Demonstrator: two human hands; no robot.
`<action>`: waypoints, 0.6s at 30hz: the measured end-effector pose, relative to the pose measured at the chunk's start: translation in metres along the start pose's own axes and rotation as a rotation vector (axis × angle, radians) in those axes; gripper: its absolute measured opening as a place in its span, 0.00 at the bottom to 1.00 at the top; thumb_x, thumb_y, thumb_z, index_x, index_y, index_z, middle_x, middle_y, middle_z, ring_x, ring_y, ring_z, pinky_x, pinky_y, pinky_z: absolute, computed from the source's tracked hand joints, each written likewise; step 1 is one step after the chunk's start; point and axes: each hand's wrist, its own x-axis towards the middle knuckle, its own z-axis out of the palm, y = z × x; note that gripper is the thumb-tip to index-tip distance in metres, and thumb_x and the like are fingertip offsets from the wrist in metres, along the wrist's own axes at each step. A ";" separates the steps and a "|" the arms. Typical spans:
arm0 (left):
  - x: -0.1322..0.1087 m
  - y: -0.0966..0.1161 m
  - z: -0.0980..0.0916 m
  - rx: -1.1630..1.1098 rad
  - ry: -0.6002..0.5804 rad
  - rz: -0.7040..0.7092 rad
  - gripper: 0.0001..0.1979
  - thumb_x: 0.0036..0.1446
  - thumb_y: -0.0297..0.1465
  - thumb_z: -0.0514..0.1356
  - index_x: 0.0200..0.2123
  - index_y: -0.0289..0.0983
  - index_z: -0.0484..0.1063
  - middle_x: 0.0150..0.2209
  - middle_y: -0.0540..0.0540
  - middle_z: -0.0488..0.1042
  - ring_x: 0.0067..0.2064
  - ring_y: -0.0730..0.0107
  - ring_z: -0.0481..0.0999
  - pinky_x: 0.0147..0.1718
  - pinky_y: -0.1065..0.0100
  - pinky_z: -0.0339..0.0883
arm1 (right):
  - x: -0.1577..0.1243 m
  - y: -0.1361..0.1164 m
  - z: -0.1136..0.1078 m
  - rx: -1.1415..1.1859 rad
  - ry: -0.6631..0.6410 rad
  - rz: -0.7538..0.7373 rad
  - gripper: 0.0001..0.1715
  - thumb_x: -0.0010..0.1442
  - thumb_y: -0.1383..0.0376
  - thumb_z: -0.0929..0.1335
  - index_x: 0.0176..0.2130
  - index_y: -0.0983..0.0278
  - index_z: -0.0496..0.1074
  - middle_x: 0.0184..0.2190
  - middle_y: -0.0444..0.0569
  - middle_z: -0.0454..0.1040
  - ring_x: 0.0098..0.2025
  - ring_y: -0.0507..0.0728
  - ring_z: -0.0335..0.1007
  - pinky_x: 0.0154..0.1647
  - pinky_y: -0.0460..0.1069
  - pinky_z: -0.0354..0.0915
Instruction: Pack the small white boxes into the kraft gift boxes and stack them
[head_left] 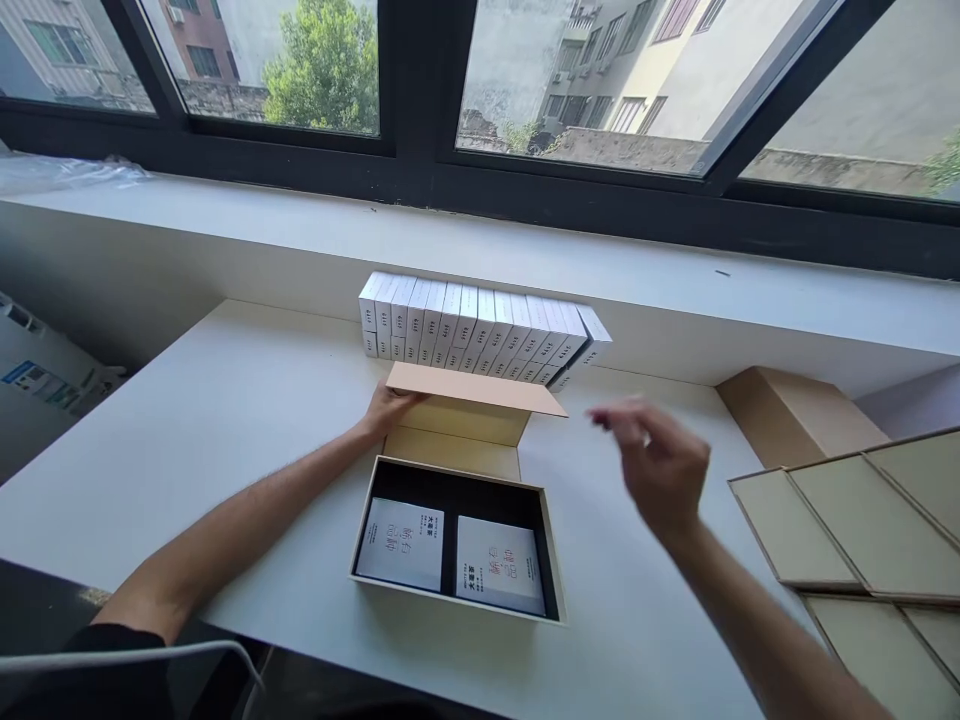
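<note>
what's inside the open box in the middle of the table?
A white printed carton and a second white carton beside it, against a dark interior. Whatever lies beneath or inside the cartons is covered.

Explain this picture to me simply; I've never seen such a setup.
There is no machine here: these are a person's own bare hands, seen by one camera worn on the head, looking forward and down. On the white table sits an open box, with two white packs side by side in its dark inside. The left hand holds the raised lid near its left edge. The right hand is in the air, too blurred to tell whether it holds anything. Beyond the lid stands a row of small white cartons; a brown box is at the right.
</note>
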 end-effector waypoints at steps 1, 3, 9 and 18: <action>0.000 0.001 0.000 0.003 0.007 -0.003 0.29 0.37 0.48 0.74 0.39 0.33 0.81 0.43 0.38 0.83 0.48 0.51 0.81 0.49 0.56 0.75 | 0.015 0.019 -0.003 -0.053 0.089 0.131 0.15 0.69 0.55 0.64 0.38 0.59 0.76 0.36 0.49 0.79 0.39 0.58 0.76 0.41 0.53 0.73; -0.001 0.004 0.001 0.006 0.015 -0.008 0.30 0.36 0.48 0.74 0.39 0.33 0.80 0.43 0.38 0.83 0.48 0.50 0.81 0.49 0.55 0.74 | 0.042 0.054 -0.003 -0.103 0.136 0.300 0.20 0.64 0.50 0.67 0.48 0.60 0.75 0.43 0.52 0.80 0.42 0.60 0.77 0.43 0.56 0.75; -0.002 0.007 0.004 0.041 -0.003 -0.036 0.32 0.37 0.53 0.73 0.40 0.34 0.80 0.43 0.38 0.83 0.48 0.50 0.81 0.49 0.55 0.74 | 0.070 0.114 0.026 -0.127 -0.059 0.433 0.43 0.58 0.49 0.69 0.66 0.62 0.60 0.52 0.59 0.76 0.45 0.64 0.78 0.45 0.59 0.75; 0.001 0.002 0.004 0.026 -0.041 -0.030 0.28 0.40 0.50 0.73 0.39 0.35 0.80 0.43 0.39 0.83 0.47 0.52 0.81 0.48 0.58 0.75 | 0.062 0.093 -0.008 0.114 0.380 0.497 0.30 0.59 0.49 0.69 0.56 0.59 0.68 0.48 0.58 0.77 0.48 0.67 0.75 0.41 0.60 0.74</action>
